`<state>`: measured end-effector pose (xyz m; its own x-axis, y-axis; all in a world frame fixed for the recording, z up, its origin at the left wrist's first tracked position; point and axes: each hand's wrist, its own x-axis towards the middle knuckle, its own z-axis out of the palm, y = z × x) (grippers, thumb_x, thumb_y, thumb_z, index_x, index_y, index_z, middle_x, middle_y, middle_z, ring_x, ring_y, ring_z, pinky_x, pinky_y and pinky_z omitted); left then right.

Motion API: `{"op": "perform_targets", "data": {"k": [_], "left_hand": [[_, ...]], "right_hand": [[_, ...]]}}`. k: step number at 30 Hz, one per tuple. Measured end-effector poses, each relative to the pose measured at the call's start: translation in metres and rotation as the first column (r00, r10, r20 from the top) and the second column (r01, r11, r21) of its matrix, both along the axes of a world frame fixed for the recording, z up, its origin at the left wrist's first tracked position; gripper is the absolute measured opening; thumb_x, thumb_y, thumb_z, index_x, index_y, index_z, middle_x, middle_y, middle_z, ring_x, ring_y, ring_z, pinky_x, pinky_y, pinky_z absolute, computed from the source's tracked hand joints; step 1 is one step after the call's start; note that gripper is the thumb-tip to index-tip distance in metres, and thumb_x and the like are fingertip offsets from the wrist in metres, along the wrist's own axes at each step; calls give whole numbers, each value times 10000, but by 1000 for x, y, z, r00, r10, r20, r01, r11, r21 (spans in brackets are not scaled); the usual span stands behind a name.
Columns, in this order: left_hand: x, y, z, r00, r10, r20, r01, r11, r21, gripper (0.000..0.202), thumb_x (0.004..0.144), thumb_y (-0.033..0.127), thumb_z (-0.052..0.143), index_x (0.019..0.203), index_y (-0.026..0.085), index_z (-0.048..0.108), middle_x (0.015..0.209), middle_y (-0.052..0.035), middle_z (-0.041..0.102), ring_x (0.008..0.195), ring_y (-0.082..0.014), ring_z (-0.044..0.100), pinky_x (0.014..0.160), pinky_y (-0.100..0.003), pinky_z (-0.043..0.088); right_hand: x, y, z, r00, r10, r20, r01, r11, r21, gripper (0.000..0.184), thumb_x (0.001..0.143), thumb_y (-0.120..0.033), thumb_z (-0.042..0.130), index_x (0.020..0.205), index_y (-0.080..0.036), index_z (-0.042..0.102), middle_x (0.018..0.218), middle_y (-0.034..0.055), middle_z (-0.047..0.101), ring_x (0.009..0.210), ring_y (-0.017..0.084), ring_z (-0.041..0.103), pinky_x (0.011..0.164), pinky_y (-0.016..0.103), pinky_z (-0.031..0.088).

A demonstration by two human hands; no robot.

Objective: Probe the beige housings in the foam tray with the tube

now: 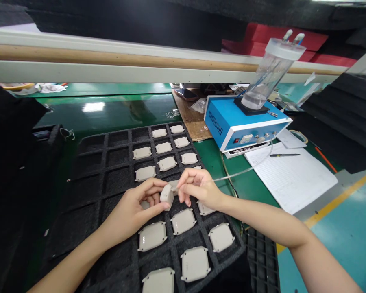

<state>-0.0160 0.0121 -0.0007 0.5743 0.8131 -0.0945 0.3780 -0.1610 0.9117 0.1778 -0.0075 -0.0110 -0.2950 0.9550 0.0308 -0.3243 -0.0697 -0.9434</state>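
Observation:
Between the fingers and thumb of my left hand (pixel 140 207) is a beige watch case (pixel 166 195), tilted up on edge above the foam tray. My right hand (pixel 198 187) is pinched close against the case's right side, on the end of a clear thin tube (pixel 238 176); the tip itself is mostly hidden by the fingers. Below both hands lies a black foam tray (pixel 103 173) divided into square pockets. Several similar beige cases sit flat in its middle and right pockets, such as one case (pixel 183 221) just under my right hand.
The tube runs back to a blue control box (pixel 247 122) carrying a clear cylinder (pixel 266 77). Right of it lie paper sheets (pixel 293 175) with a pen (pixel 285 155). A shelf rail (pixel 125 67) crosses above the green bench. Stacked black trays (pixel 344 118) stand at right.

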Motion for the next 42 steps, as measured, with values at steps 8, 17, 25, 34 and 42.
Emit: {"op": "perform_targets", "data": {"k": [8, 17, 25, 34, 42], "left_hand": [[-3, -1, 7, 852, 279, 443, -54, 889, -455, 363, 808, 390, 598, 1049, 120, 612, 973, -114, 698, 773, -173, 635, 651, -258, 526], [-4, 5, 2, 782, 500, 373, -306, 828, -469, 185, 864, 236, 509, 963, 100, 586, 925, -100, 675, 557, -70, 611, 520, -167, 529], [-9, 66, -2, 690, 688, 224, -715, 696, 65, 207, 828, 190, 522, 1028, 143, 541, 802, -12, 630, 593, -93, 614, 636, -239, 526], [-9, 164, -5, 734, 655, -180, -552, 729, 405, 252, 877, 310, 547, 1048, 130, 590, 1055, -73, 618, 915, -191, 609, 799, -396, 508], [-4, 173, -2, 664, 631, -400, -371, 743, 557, 282, 883, 308, 535, 1122, 161, 566, 1169, -88, 570, 1004, -215, 577, 848, -419, 492]], "right_hand": [[2, 0, -3, 953, -299, -57, 303, 951, 69, 34, 721, -154, 570, 701, -164, 544, 491, -37, 582, 359, 72, 450, 370, 196, 351], [2, 0, -5, 963, -269, 15, 268, 962, 48, 33, 727, -162, 564, 698, -168, 549, 495, -29, 576, 373, 82, 457, 385, 214, 353], [1, 3, -5, 972, -235, -7, 235, 972, 17, 25, 672, -154, 562, 666, -164, 541, 466, -40, 575, 342, 72, 440, 355, 191, 334], [0, 5, -6, 980, -195, -39, 195, 981, -6, 27, 617, -171, 551, 634, -154, 538, 440, -44, 568, 311, 61, 420, 319, 169, 327], [-1, 4, -5, 981, -191, -34, 192, 981, 29, 26, 618, -176, 546, 632, -157, 537, 438, -43, 567, 309, 61, 422, 317, 165, 335]]}}
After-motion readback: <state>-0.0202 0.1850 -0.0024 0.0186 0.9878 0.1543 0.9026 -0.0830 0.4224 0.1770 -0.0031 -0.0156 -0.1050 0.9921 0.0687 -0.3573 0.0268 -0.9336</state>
